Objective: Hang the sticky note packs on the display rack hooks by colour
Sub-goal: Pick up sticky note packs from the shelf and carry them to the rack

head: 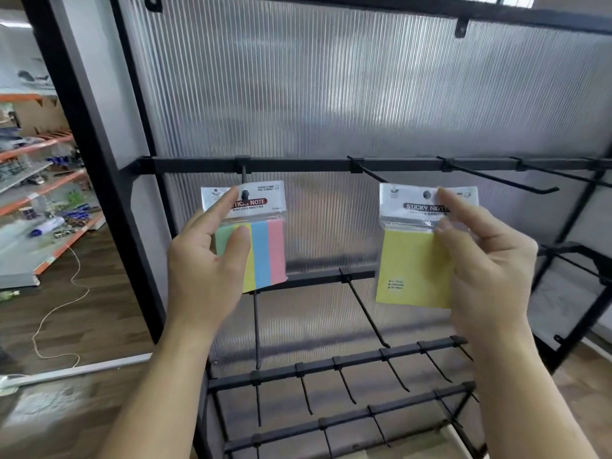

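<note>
The left hand [205,260] holds a clear-bagged sticky note pack striped green, yellow, blue and pink [268,250]. Its index finger lies along the white header and its thumb presses the front, and the hang hole sits at the tip of the leftmost black wire hook [244,175] on the rack's upper bar [298,164]. The right hand [486,256] pinches a plain yellow sticky note pack [410,266] by its header between thumb and index finger, in front of the next black wire hook [371,173]; whether that hook passes through the hole I cannot tell.
</note>
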{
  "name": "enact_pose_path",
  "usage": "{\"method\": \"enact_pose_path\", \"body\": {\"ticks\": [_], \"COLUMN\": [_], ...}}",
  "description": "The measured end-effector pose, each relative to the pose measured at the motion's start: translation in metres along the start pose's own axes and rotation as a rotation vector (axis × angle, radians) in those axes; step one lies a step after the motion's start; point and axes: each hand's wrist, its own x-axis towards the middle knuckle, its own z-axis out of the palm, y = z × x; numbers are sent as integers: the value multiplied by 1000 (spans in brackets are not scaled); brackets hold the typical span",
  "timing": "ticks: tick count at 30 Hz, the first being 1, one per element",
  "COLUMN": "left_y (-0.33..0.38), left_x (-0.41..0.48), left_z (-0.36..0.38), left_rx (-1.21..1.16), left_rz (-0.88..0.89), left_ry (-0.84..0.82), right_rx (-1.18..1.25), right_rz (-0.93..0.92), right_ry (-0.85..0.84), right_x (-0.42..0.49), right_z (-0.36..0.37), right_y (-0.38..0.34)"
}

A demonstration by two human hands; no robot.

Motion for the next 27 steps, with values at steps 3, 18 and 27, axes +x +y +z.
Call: {"method": "enact_pose_path", "body": {"ticks": [3,18,27], "left_y": [-3,-15,-40], "left_x": [2,19,50], "left_z": [2,13,28], "left_rx": [12,84,103], "left_rz": [-18,-76,-52], "left_ry": [11,40,45], "right_rx": [-33,18,-147], "right_rz": [69,129,80], "right_ry": [0,-84,-127], "right_x": [9,26,39], "right_z": [2,-3,22], "right_y": [4,16,54]}}
